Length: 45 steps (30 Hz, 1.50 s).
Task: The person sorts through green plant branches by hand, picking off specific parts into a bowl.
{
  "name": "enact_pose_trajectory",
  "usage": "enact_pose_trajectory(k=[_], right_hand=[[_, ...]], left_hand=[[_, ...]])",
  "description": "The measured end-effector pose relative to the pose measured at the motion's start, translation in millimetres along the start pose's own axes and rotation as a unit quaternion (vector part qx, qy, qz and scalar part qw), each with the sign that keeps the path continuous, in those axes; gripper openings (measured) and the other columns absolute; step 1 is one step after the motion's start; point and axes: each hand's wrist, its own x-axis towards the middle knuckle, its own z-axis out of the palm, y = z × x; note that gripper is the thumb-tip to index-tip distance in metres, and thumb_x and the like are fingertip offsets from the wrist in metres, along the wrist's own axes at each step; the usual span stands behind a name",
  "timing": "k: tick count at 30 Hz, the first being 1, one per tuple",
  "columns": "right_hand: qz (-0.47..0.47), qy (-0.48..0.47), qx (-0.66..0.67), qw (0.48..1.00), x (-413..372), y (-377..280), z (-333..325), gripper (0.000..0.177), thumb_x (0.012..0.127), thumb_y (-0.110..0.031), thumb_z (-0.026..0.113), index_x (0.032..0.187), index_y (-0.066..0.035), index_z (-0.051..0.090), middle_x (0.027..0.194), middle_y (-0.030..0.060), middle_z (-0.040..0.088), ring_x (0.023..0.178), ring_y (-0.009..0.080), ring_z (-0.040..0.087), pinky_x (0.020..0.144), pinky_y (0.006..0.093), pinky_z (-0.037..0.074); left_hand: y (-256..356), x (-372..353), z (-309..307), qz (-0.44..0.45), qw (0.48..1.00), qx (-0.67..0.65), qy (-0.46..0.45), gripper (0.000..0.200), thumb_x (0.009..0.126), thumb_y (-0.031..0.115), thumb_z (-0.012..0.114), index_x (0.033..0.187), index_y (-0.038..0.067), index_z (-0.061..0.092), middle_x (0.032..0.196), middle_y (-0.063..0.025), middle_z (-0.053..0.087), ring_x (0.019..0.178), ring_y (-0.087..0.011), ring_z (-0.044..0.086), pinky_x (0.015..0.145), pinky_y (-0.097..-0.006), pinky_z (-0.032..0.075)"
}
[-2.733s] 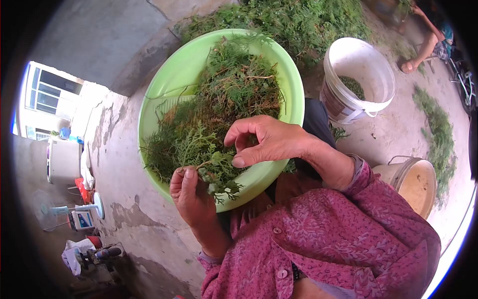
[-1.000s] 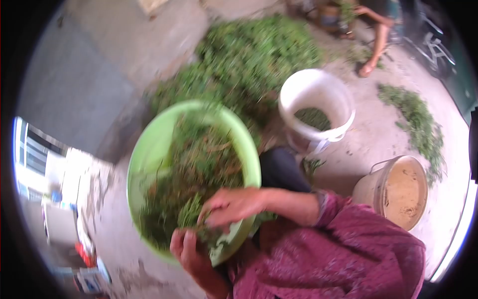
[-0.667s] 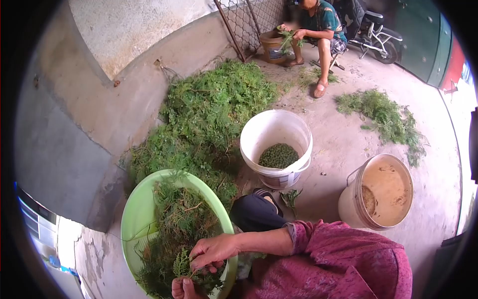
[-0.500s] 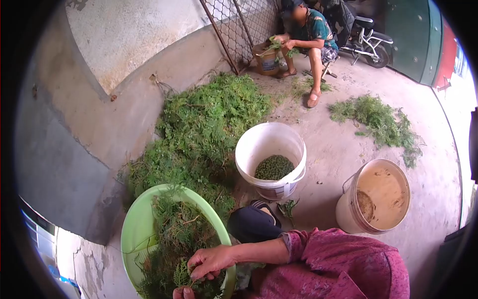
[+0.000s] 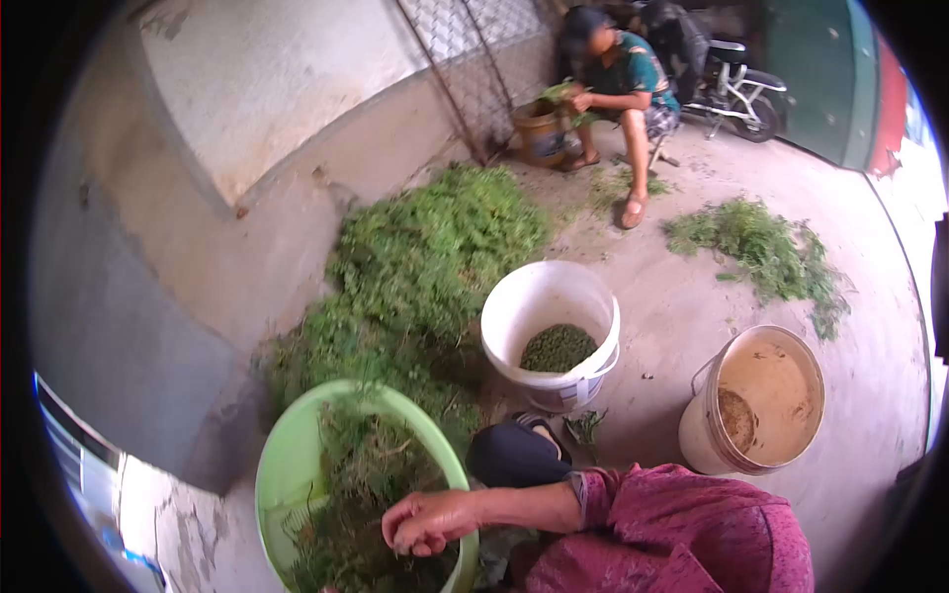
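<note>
My right hand (image 5: 427, 522), reaching in from the pink sleeve, hovers over the near side of a light green plastic tub (image 5: 275, 484). Its fingers are curled and pressed together; anything between them is too small or hidden to make out. Beneath it, leafy green sprigs with thin brownish stems (image 5: 371, 469) fill much of the tub. My left hand is out of the picture below the bottom edge. Beyond the tub stands a white bucket (image 5: 504, 366) with small round green bits (image 5: 559, 348) in its bottom.
A large heap of green foliage (image 5: 425, 237) lies along the wall. A dirty whitish bucket (image 5: 700, 435) stands at right, with a smaller foliage pile (image 5: 746, 242) behind. A seated person (image 5: 633, 79) handles greenery over a brown bucket (image 5: 541, 138). A scooter (image 5: 736, 89) is parked behind.
The view has shifted, so the scene sits lower and slightly right. My right hand no longer touches the sprig it was at, and my left fingertips have dropped out of view.
</note>
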Motion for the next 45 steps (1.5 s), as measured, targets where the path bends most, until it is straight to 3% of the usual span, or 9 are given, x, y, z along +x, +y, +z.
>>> enact_pose_trajectory(k=[2,3,4,7,8,9,21,34,45], right_hand=[[0.023,0.036,0.007,0.999,-2.0,-7.3,8.1,0.019,0.076,-0.012,0.065,0.088,-0.003,0.054,0.079,0.0033,0.058,0.055,0.0067,0.050,0.038,0.0172,0.030],[0.030,0.043,0.003,0.999,-3.0,-9.6,5.9,0.019,0.076,-0.012,0.065,0.089,-0.003,0.054,0.082,0.0043,0.059,0.057,0.0074,0.051,0.038,0.0173,0.031],[0.031,0.061,-0.003,0.998,-2.4,-9.5,5.2,0.017,0.077,-0.011,0.065,0.089,-0.003,0.055,0.078,0.0049,0.059,0.055,0.0076,0.051,0.037,0.0175,0.030],[0.015,0.052,0.021,0.998,0.7,-4.1,-2.2,0.014,0.079,-0.007,0.061,0.091,-0.003,0.054,0.070,0.0028,0.053,0.050,0.0061,0.045,0.037,0.0182,0.028],[0.005,0.039,0.035,0.999,1.3,-3.0,-4.0,0.012,0.081,-0.008,0.060,0.090,-0.003,0.054,0.068,0.0019,0.051,0.047,0.0057,0.042,0.037,0.0185,0.026],[0.017,0.050,0.016,0.999,1.3,-4.8,-0.9,0.011,0.083,-0.010,0.060,0.090,-0.003,0.054,0.066,0.0007,0.049,0.046,0.0049,0.040,0.037,0.0189,0.025],[-0.009,0.080,-0.186,0.979,4.3,3.4,5.5,0.019,0.080,-0.015,0.066,0.096,-0.006,0.060,0.069,-0.0018,0.055,0.056,0.0046,0.048,0.049,0.0185,0.039],[0.038,0.076,-0.223,0.971,-0.5,-8.4,10.3,0.030,0.072,-0.027,0.075,0.086,-0.005,0.062,0.068,-0.0011,0.055,0.056,0.0064,0.048,0.051,0.0200,0.039],[0.010,-0.070,-0.022,0.997,-3.8,-4.2,-4.0,0.025,0.077,-0.016,0.067,0.094,-0.002,0.056,0.072,0.0015,0.057,0.057,0.0081,0.050,0.048,0.0196,0.036]], left_hand=[[4.2,-6.1,15.2,0.029,0.999,0.045,-0.009,0.037,0.079,0.029,0.064,0.094,-0.004,0.062,0.087,-0.0202,0.062,0.081,-0.0334,0.059,0.072,-0.0401,0.049],[-8.5,-7.2,23.6,0.277,0.936,0.208,0.053,0.033,0.079,0.021,0.063,0.096,-0.006,0.056,0.086,-0.0171,0.057,0.080,-0.0293,0.054,0.071,-0.0349,0.045],[13.4,-3.5,30.9,0.215,0.971,0.099,-0.019,0.023,0.077,0.003,0.050,0.096,-0.009,0.055,0.078,-0.0179,0.054,0.073,-0.0338,0.052,0.066,-0.0385,0.045],[10.1,-2.2,40.7,0.254,0.967,0.028,-0.011,0.022,0.074,-0.004,0.051,0.096,-0.006,0.057,0.075,-0.0112,0.057,0.069,-0.0214,0.054,0.061,-0.0310,0.044],[17.0,-2.9,41.6,-0.023,0.960,-0.279,-0.015,0.016,0.078,-0.003,0.053,0.094,-0.003,0.059,0.076,-0.0084,0.059,0.069,-0.0173,0.056,0.062,-0.0278,0.045],[21.9,-2.0,44.1,-0.280,0.785,-0.553,0.003,0.011,0.083,-0.001,0.054,0.092,0.000,0.060,0.078,-0.0055,0.061,0.068,-0.0132,0.057,0.062,-0.0246,0.046],[28.5,-10.9,58.8,-0.263,0.785,-0.559,-0.052,0.006,0.085,0.002,0.056,0.088,0.002,0.062,0.080,-0.0030,0.062,0.070,-0.0086,0.056,0.065,-0.0213,0.045],[44.0,-18.6,59.0,-0.133,0.931,-0.326,-0.099,0.007,0.081,0.006,0.064,0.085,0.000,0.060,0.075,-0.0025,0.059,0.060,-0.0084,0.048,0.054,-0.0214,0.039],[37.5,-7.7,53.9,-0.276,0.830,-0.479,-0.074,0.008,0.086,0.008,0.058,0.082,0.001,0.058,0.073,-0.0018,0.058,0.065,-0.0062,0.051,0.060,-0.0187,0.040]])
